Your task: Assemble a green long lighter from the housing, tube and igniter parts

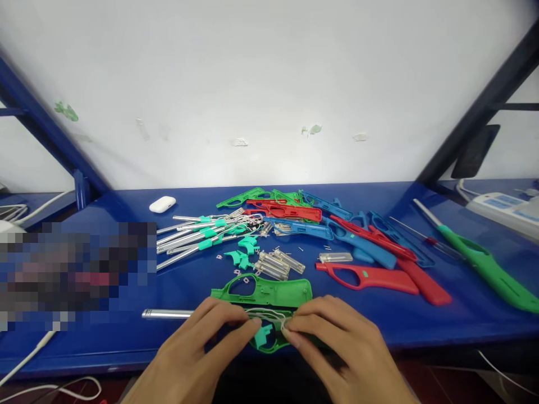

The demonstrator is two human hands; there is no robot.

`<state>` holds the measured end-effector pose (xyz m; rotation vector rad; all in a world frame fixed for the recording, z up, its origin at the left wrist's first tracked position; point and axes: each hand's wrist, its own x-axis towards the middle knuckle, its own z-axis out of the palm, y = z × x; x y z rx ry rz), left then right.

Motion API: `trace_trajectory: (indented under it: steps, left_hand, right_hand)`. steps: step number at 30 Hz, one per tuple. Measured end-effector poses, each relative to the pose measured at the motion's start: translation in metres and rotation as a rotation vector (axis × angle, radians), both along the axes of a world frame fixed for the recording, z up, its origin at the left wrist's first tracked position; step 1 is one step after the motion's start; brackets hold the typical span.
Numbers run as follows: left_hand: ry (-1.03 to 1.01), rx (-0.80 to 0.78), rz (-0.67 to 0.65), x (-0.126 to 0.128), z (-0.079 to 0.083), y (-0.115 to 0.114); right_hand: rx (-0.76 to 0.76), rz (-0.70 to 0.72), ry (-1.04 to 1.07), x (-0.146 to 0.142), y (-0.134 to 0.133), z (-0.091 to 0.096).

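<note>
At the table's front edge, my left hand (210,334) is closed around a green lighter casing half (275,346), with a silver metal tube (166,314) sticking out to its left. My right hand (337,336) pinches thin white wires (269,312) that run over this half. A teal trigger (263,335) sits by the casing's finger loop, between my hands. My fingers cover much of the casing. Just beyond lies another green casing half (282,292), its inner side up. Several clear fuel tanks (272,265) and loose teal triggers (240,258) are behind it.
Silver tubes with wires (197,235) are heaped at left, near a white earbud case (162,204). Red casings (383,279) and blue casings (370,249) spread to the right. Farther right are a screwdriver (438,244), a whole green lighter (484,261) and a power strip (505,210).
</note>
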<state>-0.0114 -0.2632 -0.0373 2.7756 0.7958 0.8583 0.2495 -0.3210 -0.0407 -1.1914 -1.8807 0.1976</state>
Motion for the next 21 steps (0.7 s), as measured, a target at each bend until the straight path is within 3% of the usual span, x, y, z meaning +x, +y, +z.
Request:
trace_trajectory:
  steps: [10, 21]
  left_hand:
    - [-0.140, -0.076, -0.020, 0.016, -0.003, -0.005]
    - [-0.153, 0.023, 0.071, 0.032, 0.011, -0.001]
  right_hand:
    - [-0.056, 0.063, -0.028, 0.011, -0.002, 0.003]
    - [-0.128, 0.081, 0.031, 0.010, -0.003, 0.003]
